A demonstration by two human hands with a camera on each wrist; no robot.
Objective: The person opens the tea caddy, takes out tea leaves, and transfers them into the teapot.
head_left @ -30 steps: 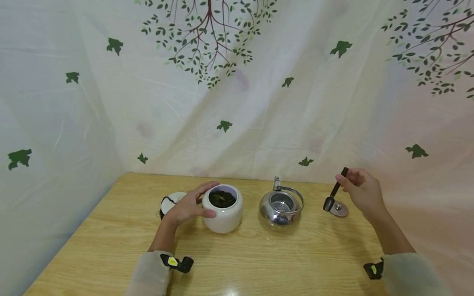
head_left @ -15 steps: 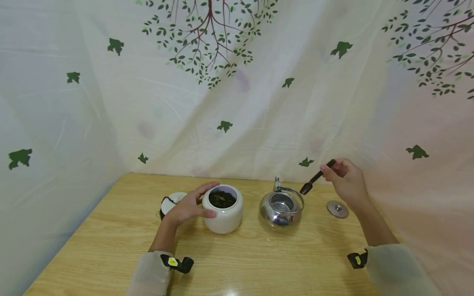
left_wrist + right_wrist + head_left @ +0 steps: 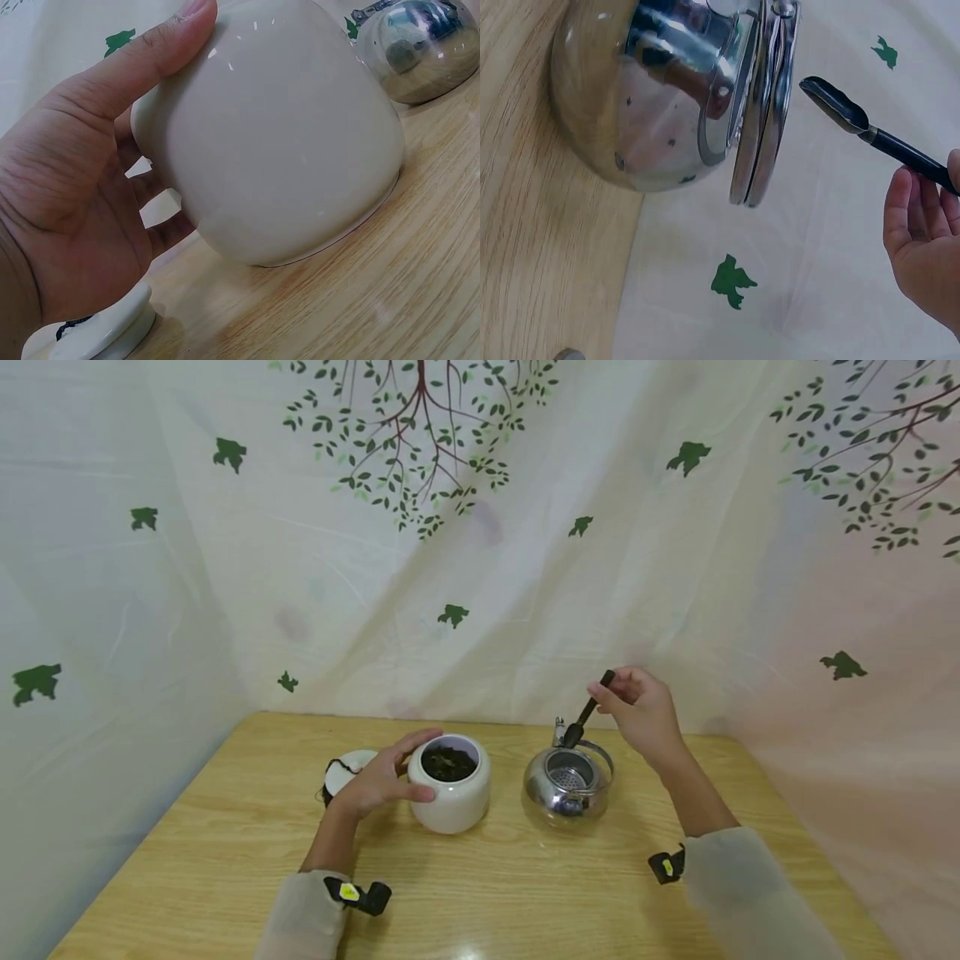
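I have the left hand (image 3: 378, 781) grasping a rounded, glossy white jar (image 3: 450, 806), thumb on its near side, fingers round the far side; jar upright on the light wood-grain counter (image 3: 450, 893). Right hand (image 3: 645, 710) pinches a slim black scoop (image 3: 590, 708) by its handle, bowl end down. Rounded silver metal kettle (image 3: 551, 797) stands between the hands. White round lid (image 3: 348, 768) with black cord lies just left of the left hand.

Yellow stickers (image 3: 348, 892) on the wrist cameras (image 3: 375, 898): can't read them.

Only head view gives me dark leaves (image 3: 448, 765) in the jar and a perforated strainer (image 3: 570, 775) in the kettle. There scoop overlaps kettle; right wrist view shows a gap.
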